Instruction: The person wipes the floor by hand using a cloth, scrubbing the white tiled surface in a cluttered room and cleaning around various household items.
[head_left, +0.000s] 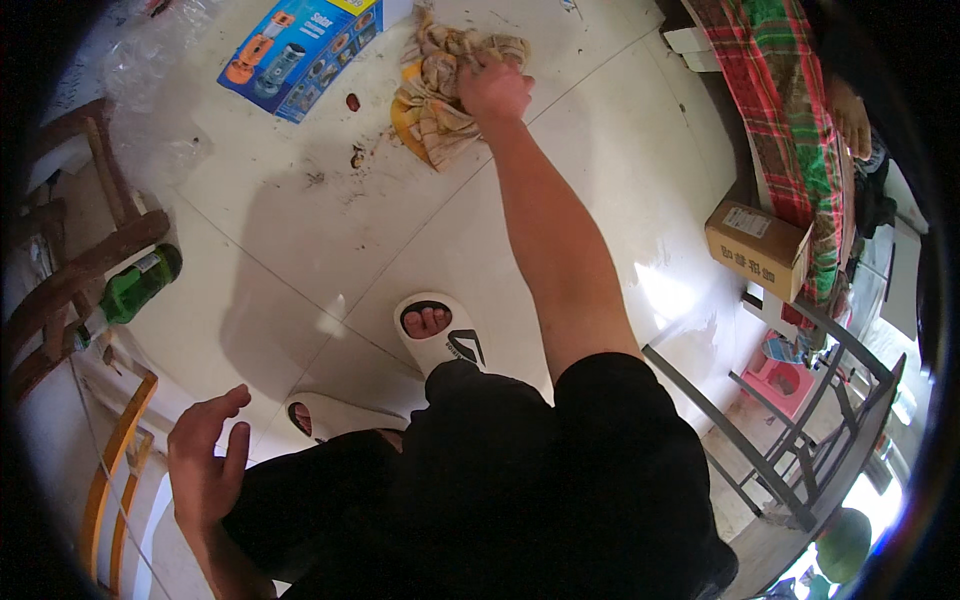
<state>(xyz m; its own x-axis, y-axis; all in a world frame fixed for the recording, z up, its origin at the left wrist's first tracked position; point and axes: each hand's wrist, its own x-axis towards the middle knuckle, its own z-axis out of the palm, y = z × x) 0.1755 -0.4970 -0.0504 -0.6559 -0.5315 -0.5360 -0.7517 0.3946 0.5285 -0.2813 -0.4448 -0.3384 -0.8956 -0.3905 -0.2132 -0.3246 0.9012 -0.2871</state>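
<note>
My right hand (496, 88) is stretched out to the floor, its fingers pressed into a crumpled, soiled cloth (442, 124) with orange-yellow edging. The cloth lies bunched on pale floor tiles (300, 225). Dark smears and crumbs of dirt (357, 156) mark the tiles left of the cloth, along with a small dark red object (352, 102). My left hand (206, 457) hangs in the air beside my left knee, fingers apart, holding nothing. White slide sandals (442, 322) are on my feet below.
A blue solar lantern box (300, 56) stands beyond the dirt. At left are clear plastic wrap (161, 75), a wooden chair (90, 262) and a green glass bottle (142, 283). At right are plaid fabric (780, 97), another person's hand or foot (849, 116), a cardboard box (757, 247) and a metal-legged stool (772, 465).
</note>
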